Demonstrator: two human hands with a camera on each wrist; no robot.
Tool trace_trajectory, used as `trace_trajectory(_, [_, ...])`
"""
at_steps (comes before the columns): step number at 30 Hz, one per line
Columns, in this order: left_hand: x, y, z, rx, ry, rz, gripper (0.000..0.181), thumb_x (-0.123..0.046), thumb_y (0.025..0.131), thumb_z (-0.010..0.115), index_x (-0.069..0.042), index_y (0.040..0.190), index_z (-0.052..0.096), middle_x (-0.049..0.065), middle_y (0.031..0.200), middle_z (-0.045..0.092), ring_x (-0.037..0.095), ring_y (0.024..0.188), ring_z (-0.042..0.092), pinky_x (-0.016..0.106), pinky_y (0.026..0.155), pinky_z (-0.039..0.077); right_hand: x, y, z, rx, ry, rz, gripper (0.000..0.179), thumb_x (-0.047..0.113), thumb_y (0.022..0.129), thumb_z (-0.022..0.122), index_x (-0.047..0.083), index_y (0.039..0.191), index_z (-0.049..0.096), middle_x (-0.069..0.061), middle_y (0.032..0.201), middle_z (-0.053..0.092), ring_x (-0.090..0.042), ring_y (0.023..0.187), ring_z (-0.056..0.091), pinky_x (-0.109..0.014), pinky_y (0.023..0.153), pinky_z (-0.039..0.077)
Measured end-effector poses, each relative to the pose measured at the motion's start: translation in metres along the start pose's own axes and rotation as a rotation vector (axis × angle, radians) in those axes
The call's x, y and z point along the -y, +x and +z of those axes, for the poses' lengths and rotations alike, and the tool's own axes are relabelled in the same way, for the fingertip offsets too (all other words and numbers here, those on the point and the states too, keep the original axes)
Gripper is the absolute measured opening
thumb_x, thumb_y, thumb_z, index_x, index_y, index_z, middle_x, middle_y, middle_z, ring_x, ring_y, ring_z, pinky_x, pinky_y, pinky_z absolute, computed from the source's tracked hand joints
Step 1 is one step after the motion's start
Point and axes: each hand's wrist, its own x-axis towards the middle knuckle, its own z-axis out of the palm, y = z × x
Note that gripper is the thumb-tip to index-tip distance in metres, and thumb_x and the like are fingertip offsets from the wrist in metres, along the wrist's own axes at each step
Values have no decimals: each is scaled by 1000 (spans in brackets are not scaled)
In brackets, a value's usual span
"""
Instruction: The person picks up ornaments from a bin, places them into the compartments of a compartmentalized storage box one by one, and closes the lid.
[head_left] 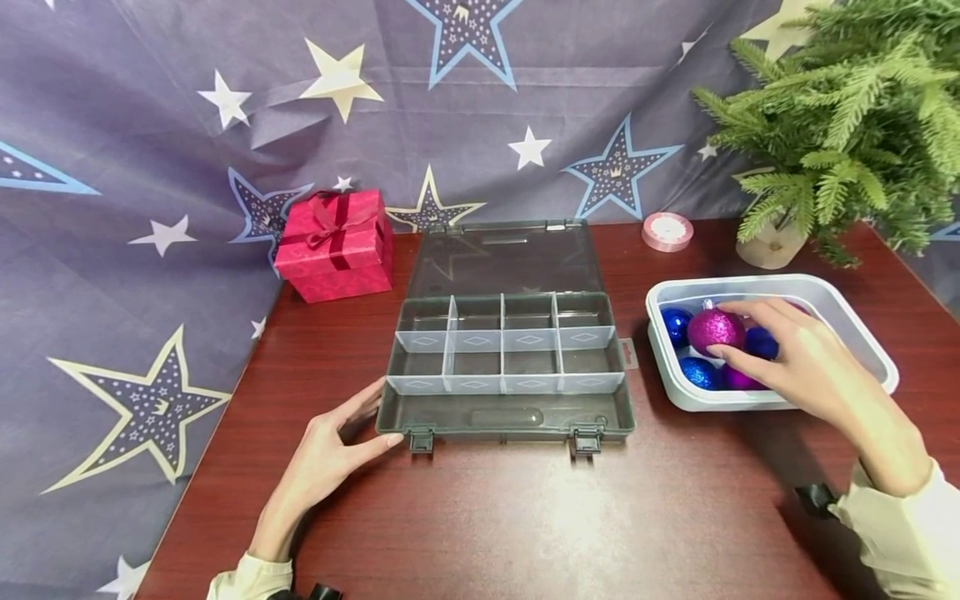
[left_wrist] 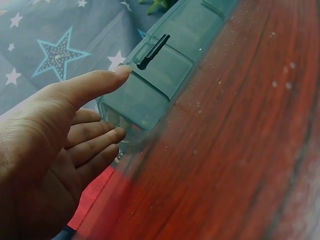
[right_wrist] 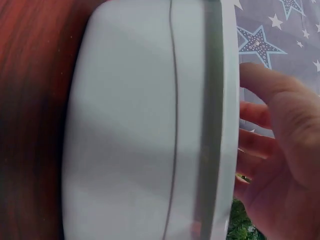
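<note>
A dark translucent divided plastic box lies with its lid laid back and its several compartments bare. My left hand touches the box's front left corner, thumb at the front wall and loosely extended fingers along the side. In the left wrist view that hand brackets the same corner. My right hand reaches over a white plastic tub and pinches a glittery magenta Christmas ball between thumb and fingers. Blue balls and other magenta ones lie around it. The tub's wall hides the fingertips in the right wrist view.
A red gift box with a ribbon stands at the back left. Behind the tub are a roll of pink ribbon and a small artificial fir tree. A star-patterned cloth hangs behind the table.
</note>
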Motion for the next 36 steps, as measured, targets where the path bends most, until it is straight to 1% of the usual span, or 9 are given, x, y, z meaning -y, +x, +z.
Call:
trace_trajectory(2, [0, 0, 0, -2, -4, 1, 73, -19, 85, 89, -19, 150, 57, 6, 127, 71, 20, 120, 66, 15, 99, 45, 2, 1, -1, 0, 13, 15, 58, 15, 74, 93, 6, 126, 69, -15, 116, 70, -39, 109, 62, -16, 101, 33])
trace_trajectory(4, [-1, 1, 0, -1, -6, -4, 73, -19, 85, 89, -19, 150, 57, 5, 128, 71, 20, 120, 66, 15, 98, 45, 5, 3, -2, 6, 21, 30, 58, 16, 75, 93, 8, 127, 69, -14, 117, 70, -37, 108, 62, -8, 100, 27])
trace_trajectory(10, [-3, 0, 0, 0, -8, -19, 73, -21, 85, 89, -20, 151, 57, 4, 128, 71, 18, 120, 66, 15, 98, 45, 12, 8, -3, 3, 42, 36, 59, 17, 76, 93, 11, 129, 70, -10, 117, 71, -30, 103, 63, -12, 96, 31])
trace_trajectory(14, [-4, -1, 0, 4, -19, -25, 73, -21, 85, 89, -19, 150, 57, 4, 129, 70, 19, 121, 65, 15, 98, 45, 17, 14, -2, -2, 69, 16, 62, 14, 74, 94, 10, 130, 70, -11, 119, 71, -32, 105, 64, -8, 98, 30])
trace_trajectory(19, [-4, -1, 0, 9, -27, -28, 73, -20, 85, 89, -19, 151, 57, 4, 129, 70, 19, 123, 64, 15, 99, 45, 23, 22, 2, 8, 106, 28, 65, 12, 74, 93, 13, 134, 69, -12, 125, 69, -34, 112, 63, -5, 96, 28])
trace_trajectory(22, [-3, 0, 0, 13, -20, -29, 73, -21, 86, 89, -20, 151, 56, 4, 130, 70, 20, 123, 64, 14, 99, 44, 27, 28, 5, 18, 116, 26, 64, 13, 77, 92, 15, 136, 68, -12, 125, 69, -34, 113, 63, -7, 96, 30])
trace_trajectory(28, [-3, 0, 0, 12, -9, -29, 73, -22, 86, 88, -20, 151, 56, 5, 130, 70, 19, 123, 64, 14, 99, 44, 34, 43, 15, 48, 164, 2, 55, 13, 82, 89, 11, 133, 68, -7, 120, 71, -29, 104, 69, -12, 93, 40])
trace_trajectory(32, [-2, -1, 0, 8, -16, -41, 73, -23, 85, 89, -22, 151, 57, 3, 130, 70, 16, 123, 64, 15, 99, 44, 35, 52, 25, 65, 186, -31, 53, 15, 83, 89, 7, 132, 68, -11, 122, 70, -32, 106, 69, -32, 94, 49])
trace_trajectory(36, [-2, -1, 0, 8, -19, -37, 73, -23, 85, 89, -21, 151, 57, 3, 131, 70, 17, 123, 64, 15, 100, 44, 36, 62, 34, 83, 207, -70, 54, 14, 83, 89, 4, 132, 68, -15, 124, 69, -35, 108, 67, -50, 94, 50])
